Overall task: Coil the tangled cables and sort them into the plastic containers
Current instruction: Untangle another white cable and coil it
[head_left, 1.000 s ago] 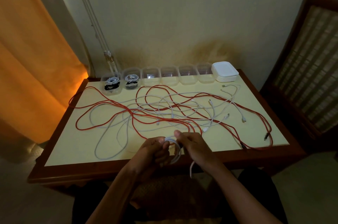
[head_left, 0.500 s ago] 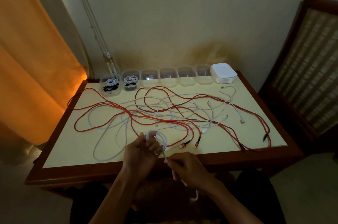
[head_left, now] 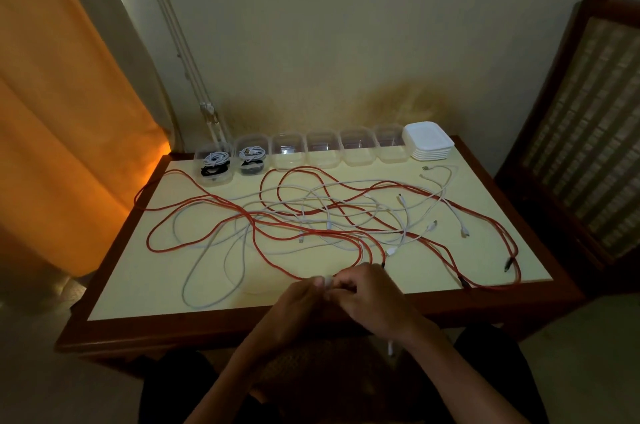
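Red cables (head_left: 207, 205) and white cables (head_left: 204, 285) lie tangled across the pale yellow table top (head_left: 145, 285). At the near edge my left hand (head_left: 294, 306) and my right hand (head_left: 370, 299) meet, both gripping a small coiled white cable (head_left: 327, 282) that is mostly hidden between the fingers. Its loose end (head_left: 390, 349) hangs below my right wrist. A row of clear plastic containers (head_left: 322, 152) lines the far edge; the two at the left (head_left: 213, 164) hold coiled cables.
A stack of white lids (head_left: 429, 141) stands at the right end of the container row. An orange curtain (head_left: 69, 112) hangs to the left and a wooden chair (head_left: 588, 133) stands to the right. The table has a dark wooden rim (head_left: 173, 333).
My hands have come together at the near table edge. The white coil, open and visible in my left hand half a second ago, is now closed in between both hands.
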